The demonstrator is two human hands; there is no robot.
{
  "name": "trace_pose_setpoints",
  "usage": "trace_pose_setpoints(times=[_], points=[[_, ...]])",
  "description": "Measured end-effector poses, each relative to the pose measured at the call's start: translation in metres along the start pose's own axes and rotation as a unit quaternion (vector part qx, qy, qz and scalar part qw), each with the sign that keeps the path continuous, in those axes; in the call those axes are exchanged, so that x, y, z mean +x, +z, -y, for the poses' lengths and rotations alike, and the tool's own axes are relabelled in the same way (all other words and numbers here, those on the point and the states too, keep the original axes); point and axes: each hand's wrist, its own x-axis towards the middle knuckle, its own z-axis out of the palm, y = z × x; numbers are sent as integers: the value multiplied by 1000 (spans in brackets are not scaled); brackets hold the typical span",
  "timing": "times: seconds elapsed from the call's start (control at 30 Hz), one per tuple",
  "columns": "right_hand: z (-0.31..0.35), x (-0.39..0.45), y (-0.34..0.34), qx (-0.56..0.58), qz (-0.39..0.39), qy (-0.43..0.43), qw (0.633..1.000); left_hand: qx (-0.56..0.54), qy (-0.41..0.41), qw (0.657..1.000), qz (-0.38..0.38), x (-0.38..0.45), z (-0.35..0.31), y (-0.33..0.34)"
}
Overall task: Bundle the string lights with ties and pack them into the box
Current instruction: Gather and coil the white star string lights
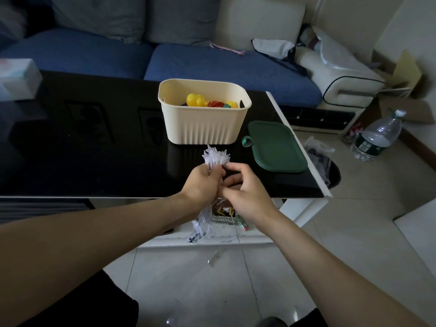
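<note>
Left hand [202,184]: fingers curled round the string lights [215,157], holding the bundle upright.
Right hand [240,185]: fingers pinch the bundle's middle.
Box [204,123]: on the counter [94,138], just beyond the fingers.

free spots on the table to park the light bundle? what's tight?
Free: the black table left of the cream box, up to the tissue box; also the strip between the cream box and the hands. Tight: right of the cream box, where the green lid fills most of the corner.
</note>
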Motion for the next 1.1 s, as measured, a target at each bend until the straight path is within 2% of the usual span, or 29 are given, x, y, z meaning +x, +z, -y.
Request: trace_pose_setpoints(times=[0.1,0.2,0.27,0.37,0.4,0.47,0.6,0.77,0.87,0.93,1.03,1.1], points=[[0,2,-9,3,9,10,1000,-22,23,999,11,-2,-4,2],[-7,6,-22,-105,77,-21,991,-20,51,998,13,-4,-5,4],[-17,8,-28,-191,132,-17,973,-26,66,997,27,-6,-7,6],[-29,8,-32,-329,224,55,916,-63,83,995,11,-6,-18,4],[-31,8,-33,-330,235,101,909,-72,85,994,0,-5,-23,3],[-31,7,-31,-261,228,171,922,-82,85,993,-15,-5,-29,-2],[-38,6,-33,-224,189,126,948,-111,77,990,-39,-3,-33,-5],[-41,0,-55,-193,327,173,909,-142,91,981,-97,3,-36,-9],[-43,0,-73,-256,328,186,890,-141,94,979,-110,3,-34,-13],[-45,0,-76,-244,330,209,888,-136,88,982,-102,2,-35,-12],[-49,-4,-59,-219,371,246,869,-136,87,983,-83,-1,-38,-11],[-57,-10,-40,-248,384,221,862,-139,89,983,-79,-3,-39,-10]])
